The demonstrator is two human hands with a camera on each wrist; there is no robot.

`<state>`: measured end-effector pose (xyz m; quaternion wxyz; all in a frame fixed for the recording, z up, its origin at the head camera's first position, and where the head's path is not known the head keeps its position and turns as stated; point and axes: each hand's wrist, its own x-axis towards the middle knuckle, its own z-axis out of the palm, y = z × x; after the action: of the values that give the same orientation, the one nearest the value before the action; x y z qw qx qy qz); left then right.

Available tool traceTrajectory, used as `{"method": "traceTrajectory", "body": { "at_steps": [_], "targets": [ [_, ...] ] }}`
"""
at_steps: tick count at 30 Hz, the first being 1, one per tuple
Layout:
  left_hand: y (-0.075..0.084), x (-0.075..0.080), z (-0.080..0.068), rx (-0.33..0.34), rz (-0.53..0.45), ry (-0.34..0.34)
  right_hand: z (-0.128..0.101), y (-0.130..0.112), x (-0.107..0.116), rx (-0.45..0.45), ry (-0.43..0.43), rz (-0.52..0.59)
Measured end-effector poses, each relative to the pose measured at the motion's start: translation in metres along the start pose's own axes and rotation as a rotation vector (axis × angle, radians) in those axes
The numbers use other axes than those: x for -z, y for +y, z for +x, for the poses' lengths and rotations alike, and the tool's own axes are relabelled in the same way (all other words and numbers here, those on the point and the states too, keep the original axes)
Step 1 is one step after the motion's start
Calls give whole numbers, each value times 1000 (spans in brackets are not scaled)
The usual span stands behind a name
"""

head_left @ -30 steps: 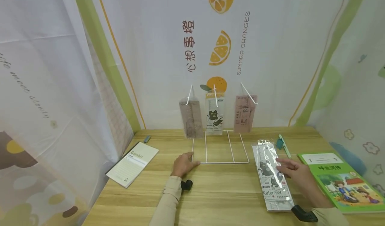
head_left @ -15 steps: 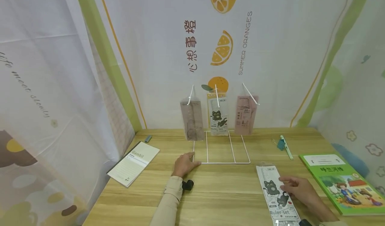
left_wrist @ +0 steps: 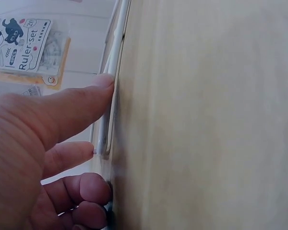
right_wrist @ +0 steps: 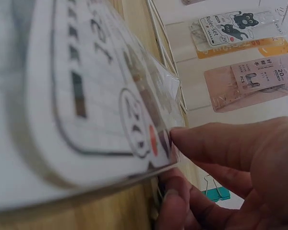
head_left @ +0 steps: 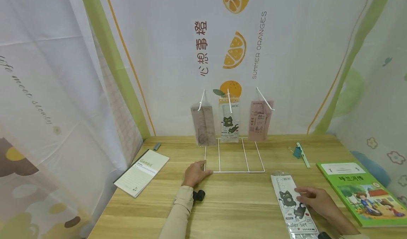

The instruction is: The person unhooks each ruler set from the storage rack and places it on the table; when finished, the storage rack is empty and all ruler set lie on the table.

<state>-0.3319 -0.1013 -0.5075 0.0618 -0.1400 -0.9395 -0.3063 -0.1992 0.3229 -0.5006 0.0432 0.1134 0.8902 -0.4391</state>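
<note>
Your right hand (head_left: 318,199) pinches 1 ruler-set pack (head_left: 294,205); left hand (head_left: 193,174) relaxed on wire rack (head_left: 234,159). 3 packs hang; wrist cam shows thumb under the pack.

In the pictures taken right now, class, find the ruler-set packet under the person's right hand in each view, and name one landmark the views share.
Head view: ruler-set packet lies flat on the table, lower right, right hand on its edge.
Left wrist view: not in it; the packet at top left hangs on the rack.
Right wrist view: packet fills the left, fingertips at its edge.
Shared landmark: white wire rack.
</note>
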Motion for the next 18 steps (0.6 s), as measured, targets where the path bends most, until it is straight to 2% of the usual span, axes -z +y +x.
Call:
{"method": "traceTrajectory", "body": {
  "at_steps": [9, 18],
  "targets": [
    [0, -1, 0, 22, 1, -18, -2, 3, 2, 25, 0, -33],
    [1, 0, 0, 31, 2, -23, -8, -4, 7, 39, -48, -42]
  ]
}}
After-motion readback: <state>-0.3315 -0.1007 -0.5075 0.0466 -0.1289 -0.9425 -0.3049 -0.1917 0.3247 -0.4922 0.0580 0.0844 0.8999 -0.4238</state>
